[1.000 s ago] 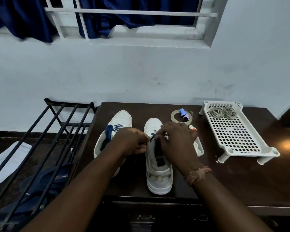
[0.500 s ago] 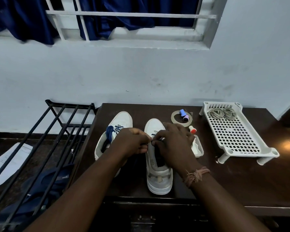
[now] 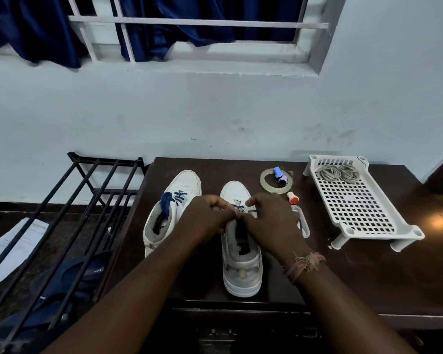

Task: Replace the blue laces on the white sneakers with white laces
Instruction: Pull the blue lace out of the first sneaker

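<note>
dark table point(image 3: 368, 272): left hand point(image 3: 207, 215) and right hand point(image 3: 269, 221) pinch blue lace point(image 3: 238, 207) on right sneaker point(image 3: 241, 272).

Table point(image 3: 368, 282), lower right: dark wood, polished, w/ a glossy light spot. Both sneakers point(image 3: 242, 267), centre: white, smooth, leather-like, matt. Tray point(image 3: 404, 227), right: white plastic, perforated. Tape roll point(image 3: 266, 180), centre right: clear, shiny. Rack point(image 3: 62, 200), left: black metal bars. Curtain point(image 3: 36, 29), upper left: blue cloth w/ slight sheen. Wall point(image 3: 215, 111): matt paint, scuffed.
</note>
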